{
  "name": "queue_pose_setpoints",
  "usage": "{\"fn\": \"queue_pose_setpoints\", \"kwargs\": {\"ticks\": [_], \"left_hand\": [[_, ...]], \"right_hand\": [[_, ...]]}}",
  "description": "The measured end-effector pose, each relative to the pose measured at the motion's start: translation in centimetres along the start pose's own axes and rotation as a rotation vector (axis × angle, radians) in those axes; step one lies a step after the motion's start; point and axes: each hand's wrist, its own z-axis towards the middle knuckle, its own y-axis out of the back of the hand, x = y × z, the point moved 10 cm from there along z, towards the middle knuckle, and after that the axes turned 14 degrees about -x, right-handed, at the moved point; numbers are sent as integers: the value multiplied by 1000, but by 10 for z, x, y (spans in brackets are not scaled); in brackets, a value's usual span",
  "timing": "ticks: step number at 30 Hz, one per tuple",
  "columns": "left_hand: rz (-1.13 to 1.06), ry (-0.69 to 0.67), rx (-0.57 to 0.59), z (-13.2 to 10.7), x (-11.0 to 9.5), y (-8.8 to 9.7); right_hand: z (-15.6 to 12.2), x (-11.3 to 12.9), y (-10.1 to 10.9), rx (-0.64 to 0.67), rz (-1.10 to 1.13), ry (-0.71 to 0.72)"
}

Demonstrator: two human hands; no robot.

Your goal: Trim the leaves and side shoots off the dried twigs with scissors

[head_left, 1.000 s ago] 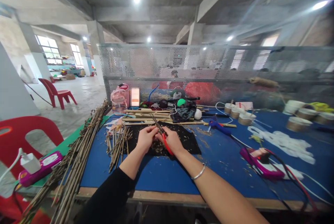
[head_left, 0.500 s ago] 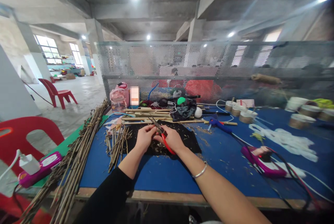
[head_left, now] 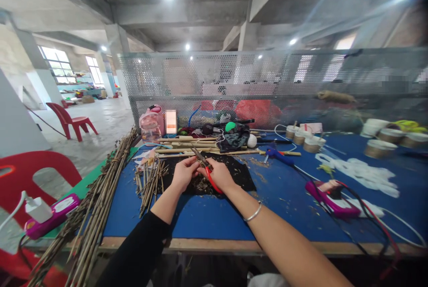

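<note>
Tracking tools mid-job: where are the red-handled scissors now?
In the head view, near the centre, the red-handled scissors are in the right hand, above the black cloth.

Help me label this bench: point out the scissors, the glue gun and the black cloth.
Scissors [head_left: 211,179]: head view, on the red handle.
Glue gun [head_left: 279,156]: head view, on the blue body.
Black cloth [head_left: 246,180]: head view, toward its right edge.

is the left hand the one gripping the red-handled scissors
No, the right hand is wrapped around the red handles of the scissors.
</note>
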Motion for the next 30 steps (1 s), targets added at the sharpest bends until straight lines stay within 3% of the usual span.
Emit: {"fn": "queue_pose_setpoints", "kwargs": {"ticks": [7, 15, 20, 30], "left_hand": [[-60, 1, 24, 4, 2, -1], [-215, 90, 138, -3, 8, -14], [-267, 78, 192, -7, 6, -19], [-224, 58, 195, -10, 1, -20]], "right_hand": [[-1, 2, -5, 20, -84, 66], [0, 13, -7, -16, 39, 142], [-1, 14, -9, -17, 121, 133], [-2, 14, -4, -15, 192, 75]]}}
